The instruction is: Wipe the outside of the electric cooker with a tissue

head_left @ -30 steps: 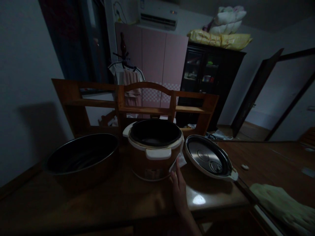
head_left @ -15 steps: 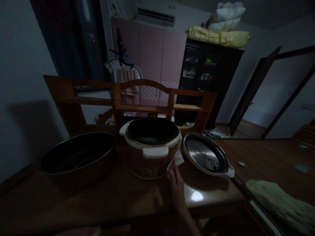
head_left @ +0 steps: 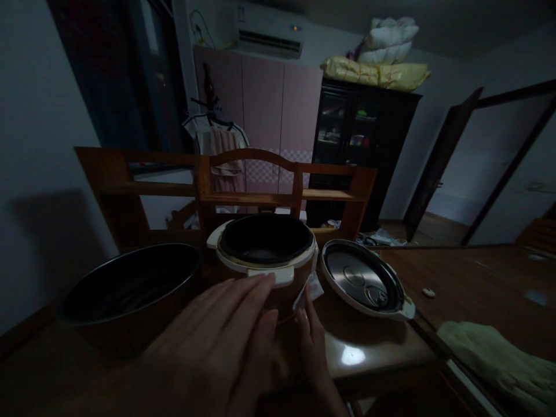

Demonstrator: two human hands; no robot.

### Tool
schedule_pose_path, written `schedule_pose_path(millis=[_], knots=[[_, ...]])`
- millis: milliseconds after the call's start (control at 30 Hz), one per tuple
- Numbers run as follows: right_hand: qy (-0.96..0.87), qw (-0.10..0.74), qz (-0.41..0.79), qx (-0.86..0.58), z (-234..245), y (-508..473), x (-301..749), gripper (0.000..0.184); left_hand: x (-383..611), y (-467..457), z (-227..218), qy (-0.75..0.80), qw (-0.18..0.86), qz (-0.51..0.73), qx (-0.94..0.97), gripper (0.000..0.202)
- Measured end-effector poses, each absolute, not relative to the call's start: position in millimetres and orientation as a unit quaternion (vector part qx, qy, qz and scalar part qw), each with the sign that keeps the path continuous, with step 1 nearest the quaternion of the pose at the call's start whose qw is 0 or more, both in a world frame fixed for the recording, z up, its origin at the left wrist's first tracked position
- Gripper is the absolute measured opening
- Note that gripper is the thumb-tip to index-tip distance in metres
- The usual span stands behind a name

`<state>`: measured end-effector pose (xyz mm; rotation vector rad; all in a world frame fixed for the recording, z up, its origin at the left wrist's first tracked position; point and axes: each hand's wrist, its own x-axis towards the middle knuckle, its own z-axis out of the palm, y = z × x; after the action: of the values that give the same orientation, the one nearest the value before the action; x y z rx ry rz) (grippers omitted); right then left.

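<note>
The right grip is closed over 1 white cloth, its fingers up against the right side of the cooker; part of the cloth sticks out to the right of the fingertips. The left grip is loose, palm down, with 4 fingers side by side and the thumb apart from them; nothing shows in it, though its palm is hidden. Its fingertips overlap the cooker's front handle, and I cannot tell whether they touch it.

The cooker stands upright on the counter, just beyond the left grip and up and to the left of the right grip. Its top is uncovered, and the dark inner pot sits inside, above and beyond both grips. To the right of the right grip, near but apart, the lid lies with its metal inner face up. To the left of the left grip stands a wide black vessel, its mouth facing up.

Farther from the grips, beyond the cooker, is a wooden shelf unit. Well to the right of the right grip are a pale green cloth, lying in folds, and 1 small white object, too small to make out.
</note>
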<state>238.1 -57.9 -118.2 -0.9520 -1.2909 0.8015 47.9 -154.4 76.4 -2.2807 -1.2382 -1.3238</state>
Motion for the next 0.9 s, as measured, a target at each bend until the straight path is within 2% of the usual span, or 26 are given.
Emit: schedule_pose_path(millis=[67,167,367,633,900], knots=[[-0.561,0.626,0.352,-0.412,-120,-58,238,0.057,61,-139,79,-0.444,0.184,-0.431,-0.763,0.042],[-0.558,0.629,0.349,-0.414,-121,-57,239,0.056,89,-101,79,-0.492,0.234,-0.4,-0.738,0.042],[-0.565,0.625,0.345,-0.414,-124,-55,241,0.057,139,-38,69,-0.584,0.212,-0.3,-0.724,0.046],[-0.561,0.624,0.359,-0.408,-124,-53,241,0.059,148,-23,61,-0.605,0.237,-0.302,-0.697,0.06],[-0.545,0.65,0.326,-0.417,-127,-56,245,0.059,145,-19,62,-0.583,0.258,-0.273,-0.72,0.064]])
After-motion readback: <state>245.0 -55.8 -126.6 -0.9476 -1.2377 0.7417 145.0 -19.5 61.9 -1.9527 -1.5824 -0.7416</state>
